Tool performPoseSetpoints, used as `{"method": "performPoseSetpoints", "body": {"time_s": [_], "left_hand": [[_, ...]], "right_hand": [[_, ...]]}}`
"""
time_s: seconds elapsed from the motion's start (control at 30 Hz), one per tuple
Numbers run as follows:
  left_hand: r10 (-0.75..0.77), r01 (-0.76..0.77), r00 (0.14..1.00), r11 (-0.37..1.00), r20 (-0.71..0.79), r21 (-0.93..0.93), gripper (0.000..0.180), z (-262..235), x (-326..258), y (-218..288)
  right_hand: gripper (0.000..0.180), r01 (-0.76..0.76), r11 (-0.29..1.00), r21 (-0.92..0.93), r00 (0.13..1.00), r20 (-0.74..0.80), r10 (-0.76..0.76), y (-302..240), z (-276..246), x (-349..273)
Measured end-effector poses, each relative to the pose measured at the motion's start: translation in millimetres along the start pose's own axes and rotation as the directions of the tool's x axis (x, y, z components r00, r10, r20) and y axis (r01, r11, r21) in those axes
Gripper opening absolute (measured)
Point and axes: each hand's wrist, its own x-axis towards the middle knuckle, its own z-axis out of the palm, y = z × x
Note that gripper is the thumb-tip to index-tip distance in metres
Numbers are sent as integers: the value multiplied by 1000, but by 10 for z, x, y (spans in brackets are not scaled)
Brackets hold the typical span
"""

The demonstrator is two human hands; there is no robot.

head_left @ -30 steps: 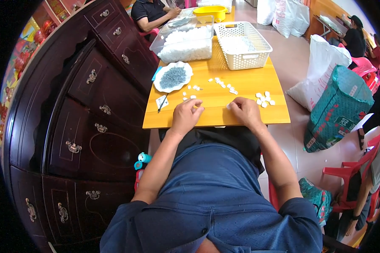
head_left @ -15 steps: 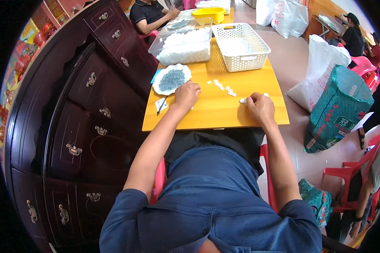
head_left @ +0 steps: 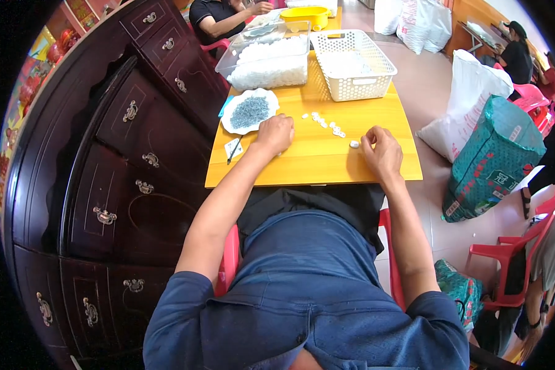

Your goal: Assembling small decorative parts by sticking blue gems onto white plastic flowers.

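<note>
White piece [head_left: 354, 144] seen just left of right hand [head_left: 382, 153], toward worktop's [head_left: 317, 168] front-right corner; right fingers half parted, nothing seen held; left hand [head_left: 276, 133] farther, curled, grip hidden.

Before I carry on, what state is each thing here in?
Left hand, fingers curled, grip hidden
Right hand, fingers bent, grip unclear
Single white piece, loose beside right hand
Scalloped plate, holding grey bits
Clear bin, filled with white pieces
White basket, open, partly filled
Cabinet drawers, shut
Large teal bag, standing open
</note>
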Motion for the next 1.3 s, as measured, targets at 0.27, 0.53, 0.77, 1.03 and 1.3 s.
{"method": "performPoseSetpoints", "body": {"time_s": [0.27, 0.53, 0.77, 1.03, 1.3], "left_hand": [[17, -17, 1000, 999, 1, -29, 11, -34, -40, 114], [139, -178, 982, 910, -128, -374, 10, -508, -570, 811], [104, -162, 980, 911, -170, -378, 12, -502, -797, 875], [-16, -125, 961, 867, -277, -482, 8, -424, -900, 904], [-162, -11, 967, 747, -197, -665, 11, -429, -964, 870]], "right_hand": [[14, 78, 906, 415, 994, 38, -103, -370, 143, -177], [24, -561, 338, 756, 796, 605, -33, -566, 387, -371], [23, -648, 405, 645, 661, 740, -122, -553, 355, -385], [22, -685, 377, 624, 639, 762, -101, -554, 353, -368], [19, -479, 513, 712, 772, 620, -140, -546, 500, -460]]}}
